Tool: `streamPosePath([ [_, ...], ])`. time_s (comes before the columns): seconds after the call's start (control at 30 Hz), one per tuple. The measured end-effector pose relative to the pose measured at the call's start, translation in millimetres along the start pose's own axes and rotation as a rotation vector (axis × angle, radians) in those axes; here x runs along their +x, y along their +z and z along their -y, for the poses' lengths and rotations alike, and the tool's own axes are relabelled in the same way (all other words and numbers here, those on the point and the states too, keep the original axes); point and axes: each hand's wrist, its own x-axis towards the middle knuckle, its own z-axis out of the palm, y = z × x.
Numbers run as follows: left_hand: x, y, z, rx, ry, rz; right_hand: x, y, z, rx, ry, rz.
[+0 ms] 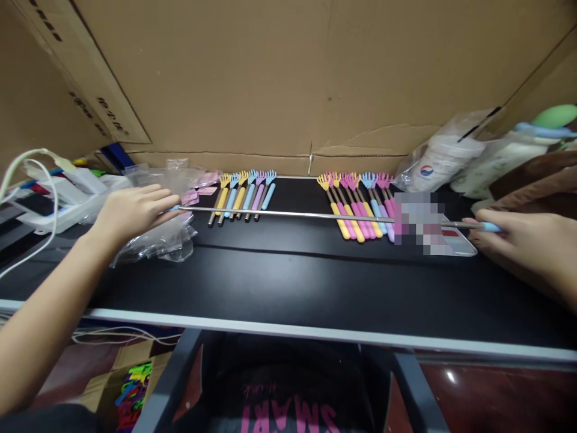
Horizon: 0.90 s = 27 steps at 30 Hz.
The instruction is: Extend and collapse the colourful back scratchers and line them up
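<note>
Head view, step: apparently stretching out a thin silver metal rod with light-blue ends, spanning mid-frame above the black table.
Next move: seems to call for both ends kept under control.
Left hand: closed on the rod's end, left of frame, forearm slanting up from lower left.
Right hand: closed around the opposite end, right edge.

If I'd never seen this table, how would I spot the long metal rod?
Find the black table in front of the cardboard wall, then the person's left hand and right hand, spread wide apart. The rod runs between them: thin, silvery and almost level, with light blue at both ends. Unlike the shorter, colourful scratchers lying in two groups, it is held and is far longer.
</note>
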Motion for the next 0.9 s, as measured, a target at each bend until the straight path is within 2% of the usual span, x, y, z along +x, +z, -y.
streamPosePath([
  [0.17,12,5,2,-0.009,0.002,-0.03,6,1,3,-0.057,0.05,0.127],
  [0.27,25,3,-2,-0.056,0.007,-0.072,12,-5,11,-0.045,0.04,0.14],
  [0.37,49,-6,-26,-0.128,0.088,-0.109,17,-21,37,-0.049,-0.074,0.144],
  [0.53,90,-38,-94,-0.254,0.225,-0.201,16,-56,109,0.009,-0.3,0.057],
  [0.6,97,-50,-113,-0.29,0.233,-0.217,14,-65,129,0.014,-0.31,0.024],
  [0.7,99,-62,-123,-0.282,0.202,-0.24,12,-70,142,0.036,-0.289,0.03],
  [0.9,92,-72,-124,-0.316,0.146,-0.2,11,-75,143,0.073,-0.255,0.128],
])
